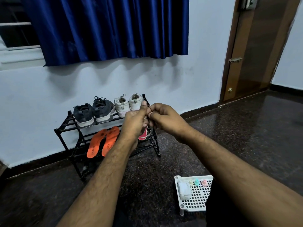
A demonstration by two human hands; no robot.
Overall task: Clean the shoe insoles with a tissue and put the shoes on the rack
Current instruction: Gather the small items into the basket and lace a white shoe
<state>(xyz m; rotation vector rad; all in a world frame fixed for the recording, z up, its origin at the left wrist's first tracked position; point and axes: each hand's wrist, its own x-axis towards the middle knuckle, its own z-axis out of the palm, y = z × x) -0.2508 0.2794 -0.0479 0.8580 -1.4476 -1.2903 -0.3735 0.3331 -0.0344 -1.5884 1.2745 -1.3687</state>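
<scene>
Dark speckled floor [164, 185], pale wall, blue curtain [106, 28]. Left hand [134, 123] curled, thumb up, gripping pink insole [143, 134] on edge; right hand [164, 118] pinching at its top, touching left fingers. Behind grip: black rack [68, 126], dark shoes [93, 112] and white shoes [129, 104] on top tier. Orange insoles [103, 143] lower left of grip. White basket [193, 194] below right.

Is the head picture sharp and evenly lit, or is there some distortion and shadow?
Head view: wide-angle bending curves the door frame and floor edge; the curtain casts soft scalloped shadows on the wall; the floor shows dim glare; the hands, left hand and right hand, look slightly soft.
</scene>
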